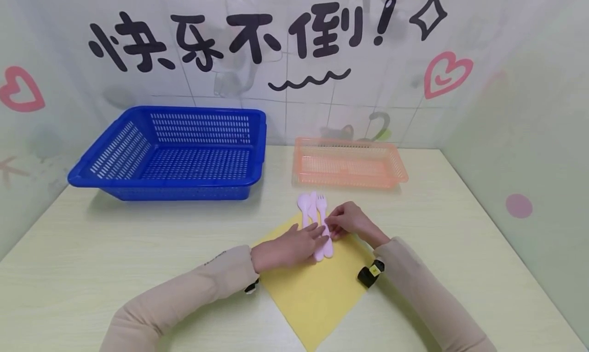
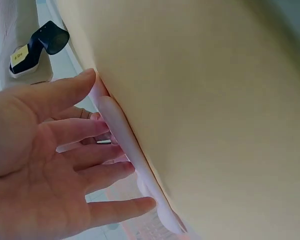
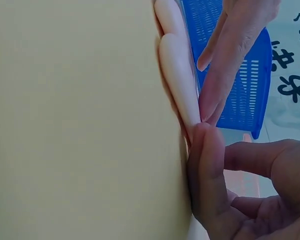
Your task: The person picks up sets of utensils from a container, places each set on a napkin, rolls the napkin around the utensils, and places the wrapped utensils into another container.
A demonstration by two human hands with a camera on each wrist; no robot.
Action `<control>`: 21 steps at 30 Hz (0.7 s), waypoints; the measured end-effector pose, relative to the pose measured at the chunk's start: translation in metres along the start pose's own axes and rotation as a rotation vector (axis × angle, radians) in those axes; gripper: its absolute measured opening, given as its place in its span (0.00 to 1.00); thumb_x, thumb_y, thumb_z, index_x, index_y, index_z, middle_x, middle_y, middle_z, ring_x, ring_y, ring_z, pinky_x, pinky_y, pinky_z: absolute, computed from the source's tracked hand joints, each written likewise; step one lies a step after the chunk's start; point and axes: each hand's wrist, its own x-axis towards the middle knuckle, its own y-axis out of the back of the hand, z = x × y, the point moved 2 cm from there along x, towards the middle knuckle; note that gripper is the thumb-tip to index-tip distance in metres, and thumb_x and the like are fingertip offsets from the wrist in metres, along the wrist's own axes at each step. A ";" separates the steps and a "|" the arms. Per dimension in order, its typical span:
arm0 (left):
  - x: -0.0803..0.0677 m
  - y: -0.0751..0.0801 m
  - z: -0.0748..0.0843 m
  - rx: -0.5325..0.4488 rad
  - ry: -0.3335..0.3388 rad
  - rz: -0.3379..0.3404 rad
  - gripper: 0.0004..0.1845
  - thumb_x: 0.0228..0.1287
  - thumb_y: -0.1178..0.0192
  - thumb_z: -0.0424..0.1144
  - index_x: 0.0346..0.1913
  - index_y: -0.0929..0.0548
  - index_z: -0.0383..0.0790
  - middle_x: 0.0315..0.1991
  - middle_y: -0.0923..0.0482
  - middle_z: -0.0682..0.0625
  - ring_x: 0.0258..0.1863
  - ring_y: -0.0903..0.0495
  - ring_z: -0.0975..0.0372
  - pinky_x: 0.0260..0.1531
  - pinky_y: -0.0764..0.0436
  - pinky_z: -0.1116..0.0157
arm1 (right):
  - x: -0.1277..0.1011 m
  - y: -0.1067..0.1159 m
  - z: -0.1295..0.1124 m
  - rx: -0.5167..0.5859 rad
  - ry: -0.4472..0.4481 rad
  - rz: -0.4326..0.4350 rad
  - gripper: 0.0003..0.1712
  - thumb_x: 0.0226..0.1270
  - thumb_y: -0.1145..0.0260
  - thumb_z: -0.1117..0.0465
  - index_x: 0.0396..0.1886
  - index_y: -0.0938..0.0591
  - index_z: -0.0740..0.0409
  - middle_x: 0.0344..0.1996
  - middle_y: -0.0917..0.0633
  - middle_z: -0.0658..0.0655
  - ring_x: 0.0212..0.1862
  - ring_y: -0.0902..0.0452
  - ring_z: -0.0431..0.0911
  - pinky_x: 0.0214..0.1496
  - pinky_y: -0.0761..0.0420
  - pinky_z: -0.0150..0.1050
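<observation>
Head view: your yellow sheet lies near you, the pink cutlery across its far corner, long axis running near-to-far. Your left hand rests flat-fingered on the handles; your right hand pinches them from the right.

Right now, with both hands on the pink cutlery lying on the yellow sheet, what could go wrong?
1. The pink spoon and fork lie side by side under the left hand, whose fingers look flat; they might slide apart.
2. The right hand pinches at the yellow sheet edge beside the handles; a tug could shift or crease it.
</observation>
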 end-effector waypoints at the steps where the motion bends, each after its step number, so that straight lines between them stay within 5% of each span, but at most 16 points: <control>1: 0.000 0.000 0.000 0.004 -0.004 0.000 0.28 0.62 0.47 0.45 0.64 0.37 0.41 0.67 0.46 0.46 0.66 0.48 0.55 0.56 0.39 0.47 | 0.000 0.000 0.000 -0.008 0.002 0.000 0.08 0.60 0.41 0.68 0.31 0.22 0.73 0.15 0.21 0.56 0.14 0.25 0.40 0.22 0.22 0.32; 13: 0.010 0.003 0.014 0.089 0.104 -0.040 0.35 0.60 0.46 0.53 0.64 0.39 0.36 0.65 0.44 0.38 0.63 0.43 0.48 0.54 0.33 0.51 | -0.001 -0.002 -0.005 -0.160 0.000 0.037 0.12 0.57 0.37 0.63 0.20 0.20 0.67 0.11 0.21 0.55 0.11 0.26 0.40 0.18 0.24 0.32; 21: 0.009 0.002 0.018 0.229 0.095 0.023 0.34 0.59 0.46 0.54 0.64 0.37 0.39 0.63 0.39 0.41 0.59 0.37 0.49 0.48 0.28 0.54 | -0.001 -0.003 -0.007 -0.198 0.008 0.045 0.13 0.58 0.38 0.62 0.19 0.20 0.67 0.12 0.21 0.56 0.11 0.26 0.40 0.17 0.24 0.31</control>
